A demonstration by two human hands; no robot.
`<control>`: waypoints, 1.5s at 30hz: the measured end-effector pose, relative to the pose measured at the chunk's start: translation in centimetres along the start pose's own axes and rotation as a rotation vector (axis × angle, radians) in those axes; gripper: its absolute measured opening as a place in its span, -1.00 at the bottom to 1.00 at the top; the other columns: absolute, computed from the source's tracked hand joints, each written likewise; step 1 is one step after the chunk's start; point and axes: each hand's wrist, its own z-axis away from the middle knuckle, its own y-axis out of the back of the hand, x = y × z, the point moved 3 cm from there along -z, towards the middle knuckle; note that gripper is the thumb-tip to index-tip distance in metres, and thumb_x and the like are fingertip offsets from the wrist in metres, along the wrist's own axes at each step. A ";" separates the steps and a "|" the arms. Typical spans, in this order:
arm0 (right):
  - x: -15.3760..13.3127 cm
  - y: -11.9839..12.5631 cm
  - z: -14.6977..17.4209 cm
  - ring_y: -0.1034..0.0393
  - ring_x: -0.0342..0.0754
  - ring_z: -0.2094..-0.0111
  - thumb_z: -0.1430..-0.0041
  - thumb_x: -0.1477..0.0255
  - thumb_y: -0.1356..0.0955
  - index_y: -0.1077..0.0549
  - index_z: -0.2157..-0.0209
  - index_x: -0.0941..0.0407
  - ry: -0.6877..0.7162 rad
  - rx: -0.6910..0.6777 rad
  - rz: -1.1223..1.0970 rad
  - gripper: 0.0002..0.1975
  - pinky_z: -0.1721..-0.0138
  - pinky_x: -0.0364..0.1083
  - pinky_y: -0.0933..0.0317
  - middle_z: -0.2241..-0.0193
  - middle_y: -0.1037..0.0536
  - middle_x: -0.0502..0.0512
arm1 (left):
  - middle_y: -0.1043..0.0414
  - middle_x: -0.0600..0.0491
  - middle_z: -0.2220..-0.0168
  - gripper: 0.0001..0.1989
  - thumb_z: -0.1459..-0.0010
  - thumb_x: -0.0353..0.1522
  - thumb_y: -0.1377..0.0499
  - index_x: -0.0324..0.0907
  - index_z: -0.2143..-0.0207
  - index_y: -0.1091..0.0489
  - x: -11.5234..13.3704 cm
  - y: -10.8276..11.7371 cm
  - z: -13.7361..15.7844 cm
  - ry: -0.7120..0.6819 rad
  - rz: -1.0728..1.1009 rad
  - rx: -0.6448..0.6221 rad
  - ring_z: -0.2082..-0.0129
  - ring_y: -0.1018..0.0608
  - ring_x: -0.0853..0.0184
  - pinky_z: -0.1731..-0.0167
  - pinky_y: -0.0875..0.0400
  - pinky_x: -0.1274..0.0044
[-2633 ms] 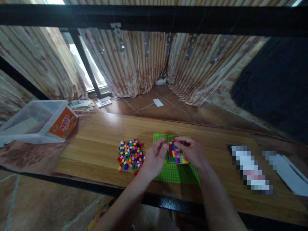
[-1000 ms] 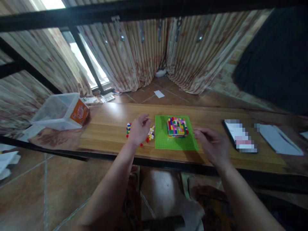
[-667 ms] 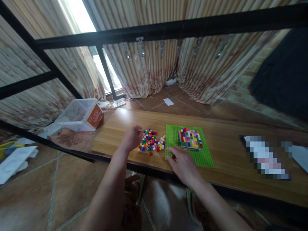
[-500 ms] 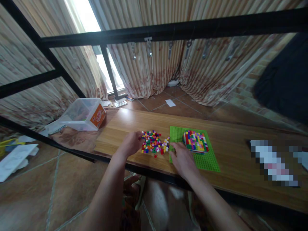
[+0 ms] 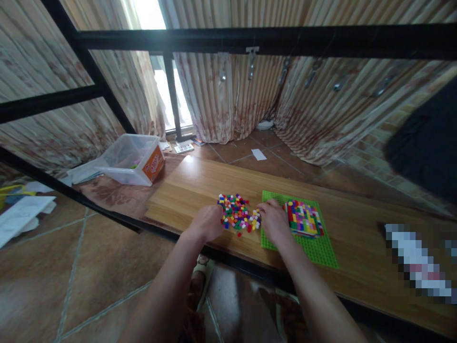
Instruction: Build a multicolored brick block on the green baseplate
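Many small loose toy bricks (image 5: pixel 235 212) in mixed colours lie in a pile on the wooden tabletop. At the pile's left edge is my left hand (image 5: pixel 209 223), closed, its fingertips turned in towards the bricks and hidden. My right hand (image 5: pixel 274 221) reaches over the left part of a green baseplate (image 5: pixel 321 252), its fingers curled together at the right edge of the pile. Anything pinched in either hand is too small to make out. A low, multicoloured block built of bricks (image 5: pixel 305 218) sits on the baseplate, just right of my right hand.
A clear plastic bin (image 5: pixel 132 159) with an orange label stands beyond the table's left end. A blurred-out flat object (image 5: pixel 417 262) lies on the tabletop (image 5: pixel 360 233) at the right. Black metal bars (image 5: pixel 228 42) cross in front of the curtains.
The view has shifted, so the table sits a little further right. My left hand has turned and closed more at the pile. My right hand's fingers have drawn together beside the loose bricks.
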 end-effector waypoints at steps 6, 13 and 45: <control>-0.6 0.7 0.1 -0.35 0.01 0.26 -0.18 0.51 -0.26 -0.48 0.43 0.12 -0.005 0.023 -0.001 -0.82 0.19 -0.05 -0.20 0.34 -0.46 0.14 | -0.55 -0.14 0.30 -0.83 -0.02 -0.46 -0.13 -0.20 0.32 -0.49 0.6 -0.9 -0.2 0.013 -0.023 0.030 0.22 -0.58 0.12 0.30 -0.37 0.46; -1.2 2.2 1.0 -0.39 0.01 0.30 -0.19 0.45 -0.24 -0.46 0.38 0.12 -0.016 0.042 -0.118 -0.83 0.23 -0.04 -0.20 0.37 -0.52 0.12 | -0.55 -0.11 0.31 -0.83 -0.04 -0.48 -0.11 -0.20 0.34 -0.48 1.0 -0.9 -0.2 0.012 -0.031 0.025 0.24 -0.58 0.16 0.31 -0.35 0.49; -3.5 3.4 2.3 -0.46 -0.06 0.28 -0.07 0.35 -0.40 -0.59 0.32 0.05 -0.095 0.033 -0.983 -0.86 0.20 -0.06 -0.32 0.34 -0.59 0.04 | -0.48 0.09 0.52 -0.85 0.06 -0.36 -0.29 -0.24 0.44 -0.40 2.7 -0.2 -1.2 -0.043 1.370 0.050 0.51 -0.50 0.42 0.44 -0.37 0.59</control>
